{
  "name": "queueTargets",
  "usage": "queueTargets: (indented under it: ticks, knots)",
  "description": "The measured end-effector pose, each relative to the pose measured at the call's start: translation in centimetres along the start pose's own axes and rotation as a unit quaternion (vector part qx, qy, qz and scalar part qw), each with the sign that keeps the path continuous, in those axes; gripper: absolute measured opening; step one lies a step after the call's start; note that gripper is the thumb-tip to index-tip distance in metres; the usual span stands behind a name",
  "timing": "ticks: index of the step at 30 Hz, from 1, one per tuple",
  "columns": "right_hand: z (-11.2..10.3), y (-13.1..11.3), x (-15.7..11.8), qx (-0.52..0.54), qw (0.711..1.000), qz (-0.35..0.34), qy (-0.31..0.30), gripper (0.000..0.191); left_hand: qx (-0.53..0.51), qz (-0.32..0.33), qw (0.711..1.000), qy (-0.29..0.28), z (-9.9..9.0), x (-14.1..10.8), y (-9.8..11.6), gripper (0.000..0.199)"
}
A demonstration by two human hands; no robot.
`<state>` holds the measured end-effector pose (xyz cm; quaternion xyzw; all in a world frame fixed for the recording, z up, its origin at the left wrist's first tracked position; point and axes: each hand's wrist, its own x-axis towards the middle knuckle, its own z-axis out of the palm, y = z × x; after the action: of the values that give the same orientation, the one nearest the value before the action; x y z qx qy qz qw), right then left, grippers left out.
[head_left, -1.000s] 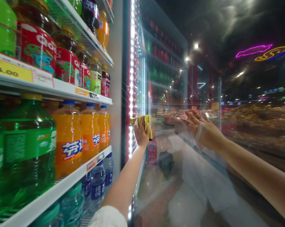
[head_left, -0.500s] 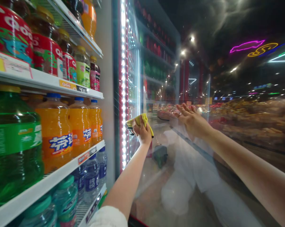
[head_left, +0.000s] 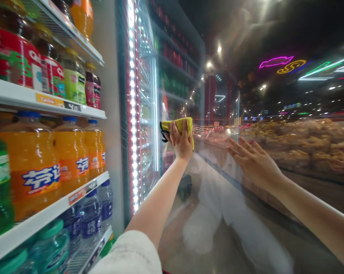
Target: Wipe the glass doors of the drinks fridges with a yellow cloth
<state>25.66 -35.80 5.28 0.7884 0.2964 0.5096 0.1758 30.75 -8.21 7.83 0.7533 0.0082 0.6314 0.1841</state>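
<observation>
My left hand (head_left: 181,141) holds a folded yellow cloth (head_left: 186,123) with dark edging, spread under its fingers against the glass door (head_left: 206,213). A dark loop dangles from the cloth's left corner. Farther right, my right hand (head_left: 253,163) is stretched out flat with its fingers apart, at the glass; whether the palm touches it I cannot tell. Nothing is in that hand. The glass carries a pale reflection of a person and of shelves.
On the left stand cooler shelves (head_left: 54,205) with orange soda bottles (head_left: 32,163), water bottles (head_left: 90,217) and red-labelled juice bottles (head_left: 18,57). A lit strip (head_left: 133,114) runs up the door's edge. Beyond the glass, heaped goods (head_left: 317,144) show at right.
My left hand has moved the cloth up and to the right across the glass. My right hand sits farther right and slightly lower. The view has turned a little to the right.
</observation>
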Motion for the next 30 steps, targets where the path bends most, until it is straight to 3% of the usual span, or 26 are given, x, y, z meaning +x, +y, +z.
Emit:
queueTargets:
  ticks: [2, 5, 7, 10, 12, 14, 16, 18, 21, 23, 25, 27, 28, 30]
  knots:
    - [0.3, 0.0, -0.3, -0.006, 1.000, 0.015, -0.005, 0.061, 0.005, 0.082, 0.996, -0.041, -0.1, -3.0, -0.1, 0.060]
    - [1.0, -0.1, -0.4, 0.007, 1.000, 0.024, -0.001, 0.066, 0.000, 0.210, 0.969, -0.130, -1.1, -8.5, -3.2, 0.059]
    - [1.4, 0.0, -0.4, 0.012, 1.000, 0.025, 0.002, 0.071, -0.004, 0.216, 0.965, -0.145, -1.6, -9.8, -5.2, 0.054]
    - [1.8, 0.0, -0.3, 0.016, 0.999, 0.032, -0.007, 0.075, -0.005, 0.097, 0.993, -0.071, -1.3, -6.8, -4.7, 0.054]
    - [1.7, 0.1, -0.1, 0.023, 0.999, 0.038, -0.019, 0.076, -0.005, 0.031, 0.999, -0.011, -0.3, -3.3, -1.8, 0.055]
    - [1.6, 0.4, 0.0, 0.034, 0.998, 0.034, -0.029, 0.073, -0.007, 0.044, 0.999, 0.004, 0.7, -1.0, 1.9, 0.055]
    - [1.3, 0.8, -0.5, 0.045, 0.998, 0.021, -0.031, 0.066, -0.002, 0.094, 0.996, -0.012, 1.4, -0.8, 4.7, 0.056]
    - [1.1, 1.3, -1.7, 0.053, 0.998, 0.010, -0.027, 0.058, 0.005, 0.190, 0.980, -0.054, 1.4, -2.6, 5.4, 0.059]
    - [1.0, 2.2, -4.6, 0.049, 0.998, 0.011, -0.026, 0.055, 0.011, 0.386, 0.913, -0.135, 0.6, -5.8, 3.4, 0.066]
    - [1.1, 2.9, -6.5, 0.040, 0.999, 0.014, -0.034, 0.056, 0.012, 0.448, 0.881, -0.153, 0.3, -6.4, 2.3, 0.067]
    - [1.4, 3.5, -7.9, 0.031, 0.999, 0.022, -0.034, 0.059, 0.012, 0.391, 0.913, -0.118, 0.5, -5.2, 2.8, 0.061]
    - [1.9, 4.0, -8.5, 0.027, 0.999, 0.030, -0.028, 0.064, 0.007, 0.246, 0.968, -0.046, 1.4, -3.3, 5.3, 0.057]
    - [2.2, 4.2, -8.6, 0.028, 0.999, 0.034, -0.024, 0.065, -0.002, 0.180, 0.984, -0.007, 1.9, -2.6, 7.0, 0.056]
    - [2.8, 4.6, -8.7, 0.036, 0.998, 0.042, -0.014, 0.065, -0.012, 0.139, 0.990, 0.015, 2.9, -2.2, 9.9, 0.058]
